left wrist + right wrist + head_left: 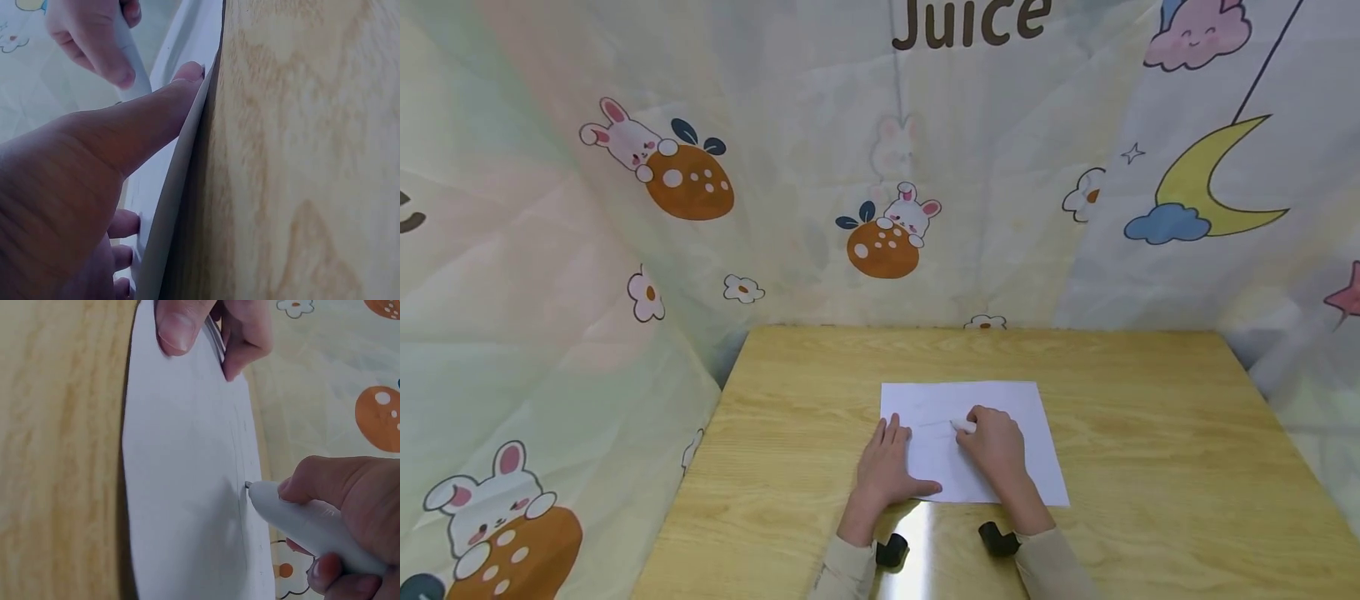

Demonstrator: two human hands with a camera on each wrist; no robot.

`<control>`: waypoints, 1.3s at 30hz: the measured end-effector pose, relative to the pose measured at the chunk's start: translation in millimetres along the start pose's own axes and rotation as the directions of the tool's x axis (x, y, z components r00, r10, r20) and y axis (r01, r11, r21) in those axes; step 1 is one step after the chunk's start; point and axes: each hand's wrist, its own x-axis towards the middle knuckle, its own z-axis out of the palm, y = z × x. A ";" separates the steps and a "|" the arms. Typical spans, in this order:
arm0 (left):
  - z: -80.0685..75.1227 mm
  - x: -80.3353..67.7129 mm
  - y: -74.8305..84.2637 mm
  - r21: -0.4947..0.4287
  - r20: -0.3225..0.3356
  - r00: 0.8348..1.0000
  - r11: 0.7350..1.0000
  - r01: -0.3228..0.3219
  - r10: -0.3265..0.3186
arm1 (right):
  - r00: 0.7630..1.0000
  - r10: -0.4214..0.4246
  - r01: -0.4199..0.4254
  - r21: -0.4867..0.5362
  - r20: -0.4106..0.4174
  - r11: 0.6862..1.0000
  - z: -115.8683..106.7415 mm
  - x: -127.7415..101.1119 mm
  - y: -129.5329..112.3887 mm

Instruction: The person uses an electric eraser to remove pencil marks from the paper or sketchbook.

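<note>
A white sheet of paper (992,400) lies on the wooden table, with thin lines across its surface. My left hand (886,467) rests spread on its left part, thumb out along the near edge; in the left wrist view that edge lifts slightly off the wood beside the thumb (159,109). My right hand (997,446) grips a thick white pen-like tool (300,519) with a small dark tip. In the right wrist view the tip meets the paper at one of the thin lines. Whether these lines are cut or drawn, I cannot tell.
The wooden table (1150,417) extends to both sides of the paper. Behind it and to the left hangs a printed cloth (805,125) with rabbits and oranges. Black wrist devices (998,540) sit at both sleeves.
</note>
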 end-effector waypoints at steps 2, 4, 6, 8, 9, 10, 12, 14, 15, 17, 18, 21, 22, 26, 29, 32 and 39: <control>-1.4 0.2 -0.1 0.003 -0.010 1.000 1.000 -0.002 0.002 | 1.000 -0.013 0.013 -0.002 -0.004 1.000 0.0 1.3 -1.6; -2.2 -0.3 -0.1 0.002 -0.003 1.000 1.000 -0.001 0.001 | 1.000 -0.003 0.003 -0.009 0.010 1.000 -0.8 0.9 -2.9; -2.6 -1.1 0.3 0.007 0.003 1.000 1.000 -0.006 0.006 | 1.000 0.009 -0.009 -0.011 0.018 1.000 -1.7 0.2 -3.9; -2.9 -1.6 0.6 0.017 0.001 1.000 1.000 -0.008 0.008 | 1.000 0.006 -0.005 -0.011 0.016 1.000 -0.9 0.5 -4.5; -2.9 -1.6 0.8 0.025 -0.002 1.000 1.000 -0.010 0.010 | 1.000 -0.004 0.004 -0.010 0.008 1.000 -1.0 0.9 -5.0; -2.0 -2.1 0.8 0.031 -0.003 1.000 0.999 -0.012 0.012 | 1.000 -0.015 0.015 -0.009 0.000 1.000 -0.2 0.6 -4.8; -1.4 -3.3 1.2 0.033 -0.002 1.000 0.999 -0.012 0.013 | 1.000 -0.023 0.023 -0.015 -0.008 1.000 1.6 -0.4 -4.5; -0.8 -4.3 1.2 0.033 0.006 1.000 0.999 -0.013 0.013 | 1.000 -0.015 0.015 -0.019 0.003 1.000 2.2 -2.3 -3.7; -0.4 -4.6 1.0 0.036 0.010 1.000 0.999 -0.014 0.014 | 1.000 -0.010 0.010 -0.023 0.007 1.000 2.2 -3.3 -3.4; 0.4 -4.2 0.2 0.039 0.016 1.000 0.999 -0.012 0.012 | 1.000 -0.007 0.007 -0.021 0.008 1.000 2.8 -4.0 -3.0; 0.5 -3.7 -0.1 0.042 0.019 1.000 0.999 -0.010 0.010 | 1.000 -0.013 0.013 -0.017 0.003 1.000 2.9 -3.7 -3.0; 0.2 -1.3 -0.9 0.032 0.015 1.000 0.999 -0.005 0.004 | 0.999 -0.037 0.037 -0.003 -0.022 0.999 3.1 -1.3 -3.1; -0.3 -0.5 -0.9 0.027 0.020 1.000 1.000 -0.004 0.003 | 0.999 -0.038 0.038 0.002 -0.026 0.999 2.9 -0.8 -3.0; -2.6 1.3 -1.5 0.018 0.021 1.000 1.000 -0.005 0.004 | 0.999 -0.032 0.032 0.012 -0.038 0.999 3.4 0.4 -2.4; -2.1 1.2 -1.6 0.024 0.017 1.000 1.000 0.003 -0.003 | 0.998 -0.047 0.048 0.012 -0.036 0.999 4.4 0.1 -2.3; 0.8 -0.5 -1.3 0.019 0.038 0.999 1.000 0.006 -0.007 | 0.999 -0.035 0.035 0.007 -0.007 0.999 3.6 -2.7 -2.0; 5.8 0.7 -1.9 0.035 -0.011 1.000 0.999 -0.021 0.021 | 0.998 -0.050 0.050 0.015 -0.042 0.999 3.4 -4.0 -1.7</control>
